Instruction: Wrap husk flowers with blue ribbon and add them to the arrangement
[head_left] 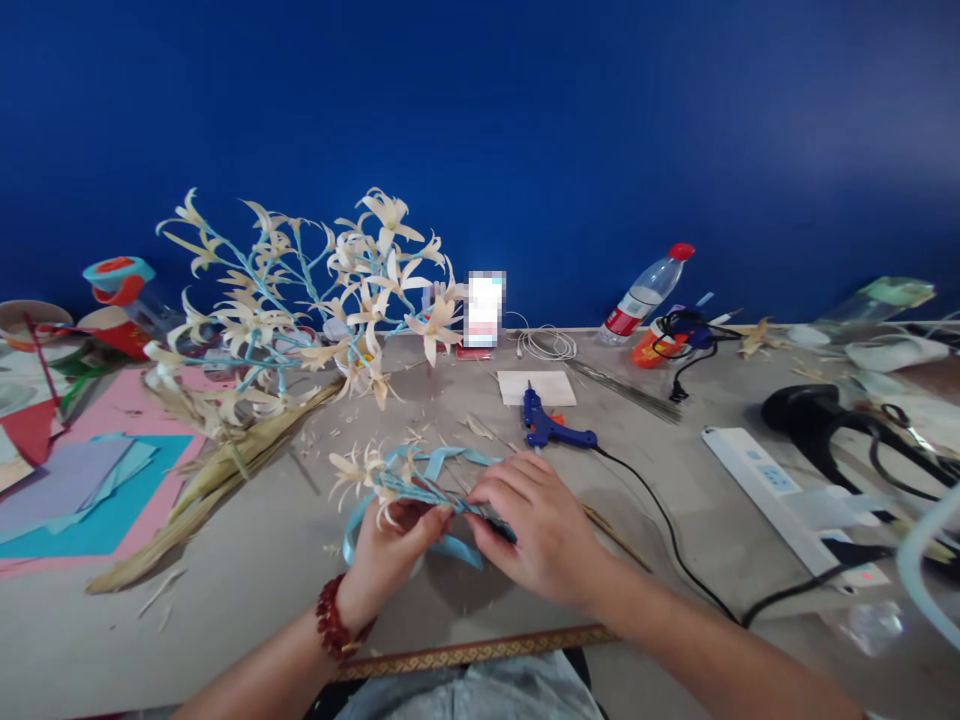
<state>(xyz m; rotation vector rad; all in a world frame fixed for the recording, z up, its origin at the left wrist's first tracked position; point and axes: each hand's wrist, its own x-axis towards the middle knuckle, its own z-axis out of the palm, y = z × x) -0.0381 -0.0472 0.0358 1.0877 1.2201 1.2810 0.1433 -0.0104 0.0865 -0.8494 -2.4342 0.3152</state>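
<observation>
A small spray of cream artificial flowers (360, 472) with blue-wrapped stems (420, 490) lies across both hands, its blossoms pointing left. My left hand (401, 545) is closed around the stems just below the blossoms, thumb on top. Farther along, the fingers of my right hand (529, 515) close on the stem ends, partly hiding them. Light blue ribbon (457, 552) loops behind and under the stems. Something dark shows under my right hand; I cannot make out what it is. Behind stands a larger branching arrangement of similar cream flowers (375, 300).
A blue glue gun (555, 425) rests beyond my right hand, its cord trailing right. Dried husks (225, 480) and coloured paper (82, 500) lie left. At right are a power strip (780, 490), a tilted bottle (645, 290) and thin wires (626, 388). A lit phone (484, 310) stands by the wall.
</observation>
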